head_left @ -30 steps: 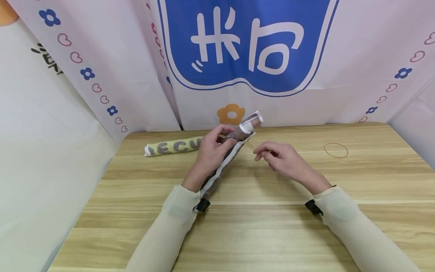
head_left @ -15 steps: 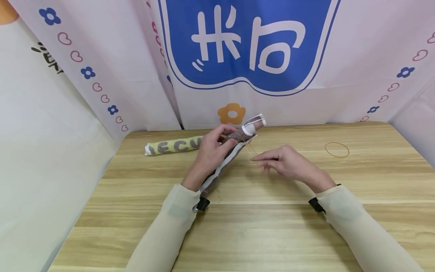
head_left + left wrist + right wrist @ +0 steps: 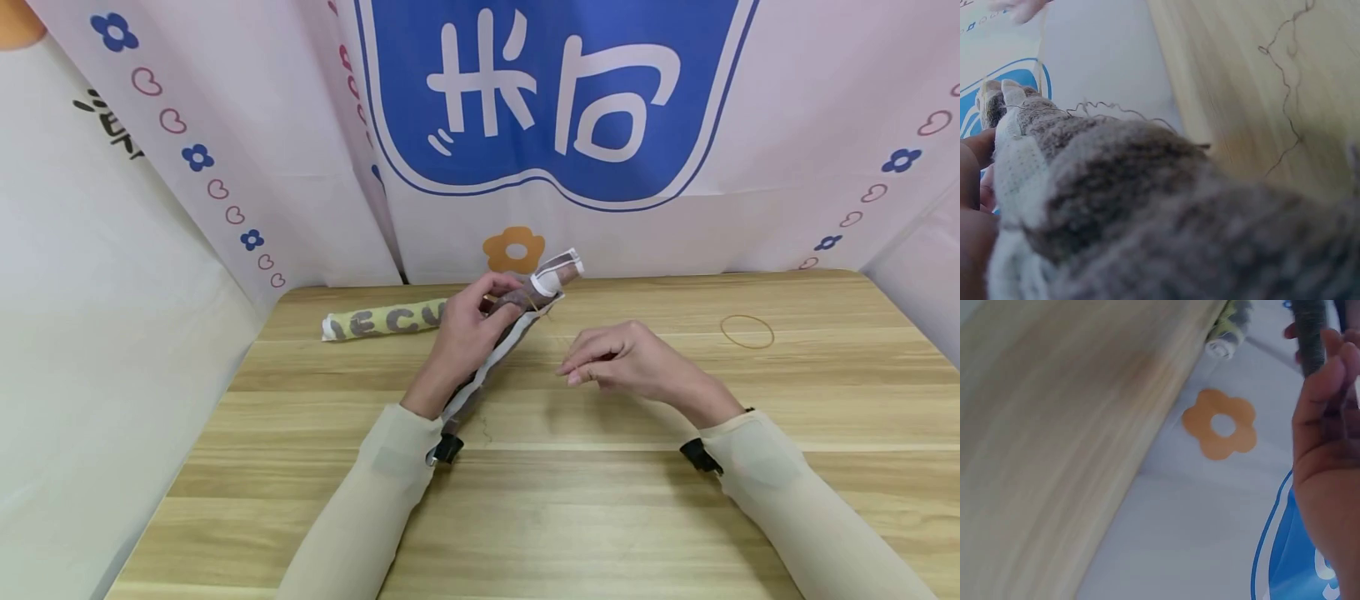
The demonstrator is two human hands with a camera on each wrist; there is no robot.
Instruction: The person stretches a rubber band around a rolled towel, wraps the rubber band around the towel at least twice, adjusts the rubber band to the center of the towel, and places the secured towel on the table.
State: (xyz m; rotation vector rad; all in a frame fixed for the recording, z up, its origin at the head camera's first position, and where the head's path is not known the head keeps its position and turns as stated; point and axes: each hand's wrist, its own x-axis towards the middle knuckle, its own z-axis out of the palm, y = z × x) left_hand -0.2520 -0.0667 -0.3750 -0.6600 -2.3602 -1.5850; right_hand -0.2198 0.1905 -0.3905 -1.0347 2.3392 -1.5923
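My left hand [image 3: 471,335] grips a rolled grey-brown towel [image 3: 517,293] with a white edge, held slantwise with its far end raised. Close up in the left wrist view, the towel [image 3: 1122,169] has a looped pile and a loose thread. A thin rubber band [image 3: 1040,50] stretches from the towel's far end toward my right hand [image 3: 618,360], whose thumb and fingertips pinch it to the right of the roll. In the right wrist view, the right hand [image 3: 1325,444] partly hides the towel [image 3: 1310,331].
Behind the left hand lies a yellow rolled towel [image 3: 386,320] with grey letters. Another rubber band [image 3: 747,332] rests on the wooden table [image 3: 570,517] at the right. A printed cloth backdrop [image 3: 600,237] rises along the table's back edge.
My right hand has moved slightly down and away from the roll, drawing the rubber band out longer. The left hand keeps its hold on the grey-brown towel, almost still.
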